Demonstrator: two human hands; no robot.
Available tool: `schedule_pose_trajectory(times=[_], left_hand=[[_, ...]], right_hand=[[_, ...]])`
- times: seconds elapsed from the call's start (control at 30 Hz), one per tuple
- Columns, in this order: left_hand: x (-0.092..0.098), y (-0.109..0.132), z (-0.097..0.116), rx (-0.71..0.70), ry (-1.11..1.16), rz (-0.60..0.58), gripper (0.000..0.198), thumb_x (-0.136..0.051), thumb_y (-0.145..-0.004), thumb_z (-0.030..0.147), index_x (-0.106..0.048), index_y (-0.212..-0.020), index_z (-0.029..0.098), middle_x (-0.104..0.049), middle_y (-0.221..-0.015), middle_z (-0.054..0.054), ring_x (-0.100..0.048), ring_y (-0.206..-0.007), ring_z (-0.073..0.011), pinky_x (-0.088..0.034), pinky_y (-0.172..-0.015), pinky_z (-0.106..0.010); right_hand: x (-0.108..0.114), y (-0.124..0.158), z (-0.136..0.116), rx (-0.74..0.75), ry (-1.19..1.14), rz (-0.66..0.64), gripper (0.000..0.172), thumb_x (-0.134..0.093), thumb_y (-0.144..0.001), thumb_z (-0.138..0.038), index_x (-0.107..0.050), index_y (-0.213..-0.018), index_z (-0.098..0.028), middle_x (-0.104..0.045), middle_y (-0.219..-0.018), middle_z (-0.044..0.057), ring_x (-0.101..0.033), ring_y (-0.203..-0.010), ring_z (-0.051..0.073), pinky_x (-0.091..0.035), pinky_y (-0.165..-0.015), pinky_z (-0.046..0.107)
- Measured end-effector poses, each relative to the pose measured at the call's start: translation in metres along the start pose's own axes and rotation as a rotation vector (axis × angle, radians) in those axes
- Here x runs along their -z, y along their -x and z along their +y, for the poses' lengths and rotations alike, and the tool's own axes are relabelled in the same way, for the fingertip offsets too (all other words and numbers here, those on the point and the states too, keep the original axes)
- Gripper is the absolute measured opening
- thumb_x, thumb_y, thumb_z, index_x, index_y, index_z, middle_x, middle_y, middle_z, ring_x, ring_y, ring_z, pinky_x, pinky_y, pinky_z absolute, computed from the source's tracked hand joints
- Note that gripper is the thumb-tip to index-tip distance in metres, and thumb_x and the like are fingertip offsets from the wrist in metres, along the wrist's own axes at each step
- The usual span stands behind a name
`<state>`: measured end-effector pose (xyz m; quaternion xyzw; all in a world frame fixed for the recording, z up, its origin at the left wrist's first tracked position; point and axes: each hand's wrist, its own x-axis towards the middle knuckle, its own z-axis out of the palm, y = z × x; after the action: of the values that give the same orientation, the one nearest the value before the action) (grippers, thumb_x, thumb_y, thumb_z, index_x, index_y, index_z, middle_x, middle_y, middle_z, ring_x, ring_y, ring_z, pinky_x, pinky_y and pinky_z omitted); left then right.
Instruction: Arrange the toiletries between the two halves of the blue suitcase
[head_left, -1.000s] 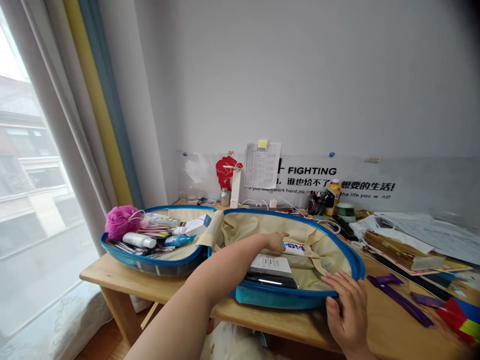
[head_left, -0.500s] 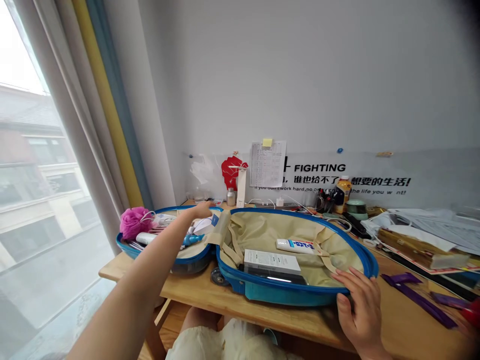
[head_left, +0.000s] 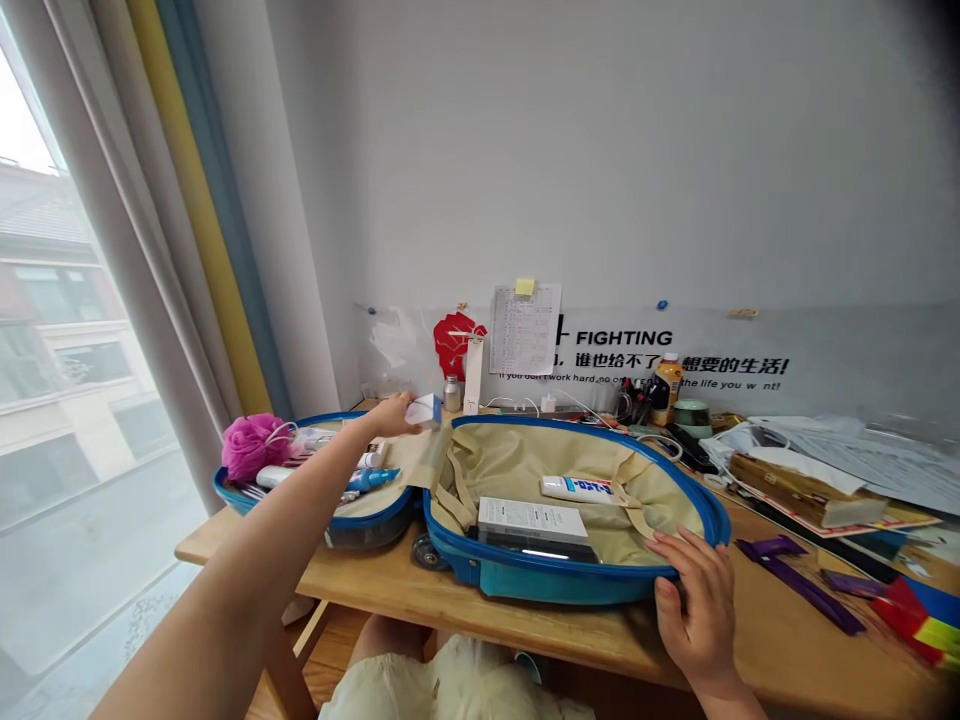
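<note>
Left hand (head_left: 391,415) at far left of the grip pair, narrow pinch on a small box (head_left: 424,410), white with a blue end, box held up above the hinge of the open suitcase (head_left: 540,582). Right hand (head_left: 694,600) on the front blue rim of the suitcase, fingers curled over the edge, thumb side down the outer wall, firm-looking hold on the rim, nothing else in it.

Just left of the right hand, inside the right half: beige lining (head_left: 660,520), beige straps (head_left: 636,518), toothpaste tube (head_left: 574,489) lying flat, white box (head_left: 531,520) on top of a dark item (head_left: 525,549), both near the front rim.

Below the left hand, in the left half: blue tube (head_left: 371,480), white bottle (head_left: 271,477), pink shower puff (head_left: 251,447) at the far end, other toiletries too packed to tell apart.

Suitcase on a wooden desk (head_left: 757,640), wheel (head_left: 430,552) toward the left-hand side. Right of the right hand on the desk: purple strips (head_left: 801,592), stack of papers (head_left: 806,490). Beyond the left hand: small metal bottle (head_left: 452,395), red paper fist (head_left: 454,342) on the wall. Beyond the right hand: yellow-capped drink bottle (head_left: 667,390).
</note>
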<state>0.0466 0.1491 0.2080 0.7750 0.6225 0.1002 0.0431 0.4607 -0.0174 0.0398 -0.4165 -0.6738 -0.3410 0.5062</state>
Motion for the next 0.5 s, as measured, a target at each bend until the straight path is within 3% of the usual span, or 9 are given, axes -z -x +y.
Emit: schedule_pose_trajectory(times=[0.1,0.2,0.3,0.37,0.5], left_hand=[[0.009,-0.003,0.045,-0.101,0.071,0.081,0.077,-0.063,-0.072,0.044,-0.033,-0.137,0.015,-0.045,-0.141,-0.016,-0.044,-0.131,-0.0290,-0.036,-0.107,-0.038],[0.002,0.000,0.109,-0.225,0.146,0.071,0.081,-0.065,-0.073,0.048,-0.032,-0.139,0.015,-0.045,-0.142,-0.015,-0.049,-0.127,-0.0258,-0.039,-0.105,-0.032],[-0.019,0.011,0.176,-0.346,0.224,-0.040,0.081,-0.065,-0.073,0.055,-0.035,-0.137,0.017,-0.054,-0.135,-0.011,-0.059,-0.115,-0.0208,-0.047,-0.094,-0.027],[-0.037,0.019,0.213,-0.423,0.314,-0.192,0.085,-0.065,-0.073,0.058,-0.031,-0.140,0.017,-0.054,-0.136,-0.011,-0.060,-0.114,-0.0212,-0.048,-0.093,-0.027],[-0.075,0.031,0.259,-0.431,0.286,-0.330,0.088,-0.061,-0.075,0.064,-0.030,-0.141,0.017,-0.050,-0.141,-0.013,-0.054,-0.123,-0.0244,-0.045,-0.100,-0.031]], right_hand=[[-0.001,0.000,0.000,-0.013,-0.018,0.014,0.026,-0.038,-0.092,-0.029,-0.058,-0.106,-0.022,-0.064,-0.099,0.008,-0.055,-0.111,0.026,-0.032,-0.104,0.048],[0.000,0.001,0.000,-0.016,-0.018,0.005,0.026,-0.038,-0.092,-0.030,-0.059,-0.106,-0.022,-0.064,-0.100,0.008,-0.056,-0.111,0.026,-0.031,-0.105,0.048],[0.001,0.002,-0.001,-0.025,-0.015,-0.008,0.027,-0.038,-0.092,-0.030,-0.058,-0.107,-0.021,-0.064,-0.100,0.009,-0.055,-0.113,0.026,-0.031,-0.105,0.048],[0.001,0.002,-0.001,-0.025,-0.015,-0.006,0.027,-0.037,-0.093,-0.030,-0.058,-0.107,-0.021,-0.064,-0.100,0.009,-0.054,-0.114,0.026,-0.030,-0.106,0.047],[0.001,0.001,-0.002,-0.027,-0.019,0.003,0.027,-0.037,-0.092,-0.030,-0.059,-0.107,-0.022,-0.064,-0.101,0.009,-0.054,-0.114,0.026,-0.031,-0.105,0.046]])
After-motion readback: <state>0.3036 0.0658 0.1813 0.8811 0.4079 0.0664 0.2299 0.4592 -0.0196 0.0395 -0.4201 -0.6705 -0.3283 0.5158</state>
